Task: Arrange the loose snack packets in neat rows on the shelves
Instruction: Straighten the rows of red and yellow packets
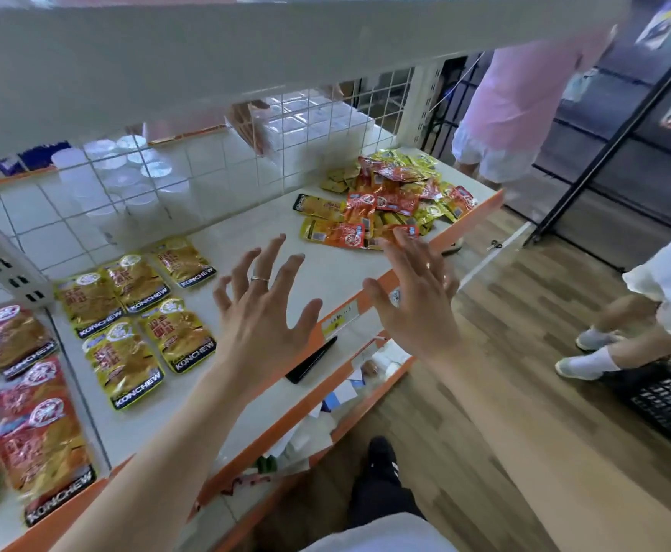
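Note:
A loose heap of red and yellow snack packets (395, 197) lies at the far right end of the white shelf (270, 229). Several yellow packets (134, 308) lie in two neat rows at the shelf's left part. Red packets (31, 396) lie in a column in the bay further left. My left hand (264, 312) hovers over the bare middle of the shelf, fingers spread, holding nothing. My right hand (413, 296) is open too, over the shelf's orange front edge, its fingertips close to the nearest packets of the heap.
A wire grid back panel (190, 181) closes the shelf behind. A black flat object (312, 360) lies near the front edge. A lower shelf (326, 412) holds mixed items. Two other people (517, 113) stand at the right, with a black basket (668, 408) on the wooden floor.

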`<state>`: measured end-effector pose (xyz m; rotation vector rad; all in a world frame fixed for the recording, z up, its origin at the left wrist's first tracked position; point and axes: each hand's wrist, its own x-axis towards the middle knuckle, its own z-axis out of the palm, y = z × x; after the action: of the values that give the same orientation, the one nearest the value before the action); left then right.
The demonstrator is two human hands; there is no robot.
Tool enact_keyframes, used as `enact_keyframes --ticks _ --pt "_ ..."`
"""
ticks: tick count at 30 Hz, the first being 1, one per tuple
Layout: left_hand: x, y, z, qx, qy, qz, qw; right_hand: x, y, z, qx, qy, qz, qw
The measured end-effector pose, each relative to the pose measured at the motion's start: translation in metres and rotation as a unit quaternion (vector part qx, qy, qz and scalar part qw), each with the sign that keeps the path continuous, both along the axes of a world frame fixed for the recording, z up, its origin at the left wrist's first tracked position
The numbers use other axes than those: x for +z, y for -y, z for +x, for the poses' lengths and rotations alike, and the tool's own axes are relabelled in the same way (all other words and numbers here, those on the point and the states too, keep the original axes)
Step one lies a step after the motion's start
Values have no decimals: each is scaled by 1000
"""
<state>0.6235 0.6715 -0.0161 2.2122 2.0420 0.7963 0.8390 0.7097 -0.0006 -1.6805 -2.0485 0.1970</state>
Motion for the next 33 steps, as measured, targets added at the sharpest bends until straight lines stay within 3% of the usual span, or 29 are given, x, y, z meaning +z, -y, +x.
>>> enact_keyframes --ticks 6,14,22,26,30,33 --pt "-15 -30 31 -14 -21 -17 1000 -25 -26 25 -6 3 -26 1000" --pt "-29 -105 92 -4 -51 -46 998 -40 -124 87 29 -34 -54 998" --pt "-40 -186 149 -20 -166 -81 983 -51 -236 155 64 35 -31 997" --pt "-47 -210 173 -24 -114 -120 986 -50 -269 173 128 99 -30 986" --pt "-60 -219 178 -26 -88 -74 993 -52 -296 174 193 148 20 970" --pt "-58 -217 184 -31 -88 -45 995 -52 -304 178 226 132 66 963"
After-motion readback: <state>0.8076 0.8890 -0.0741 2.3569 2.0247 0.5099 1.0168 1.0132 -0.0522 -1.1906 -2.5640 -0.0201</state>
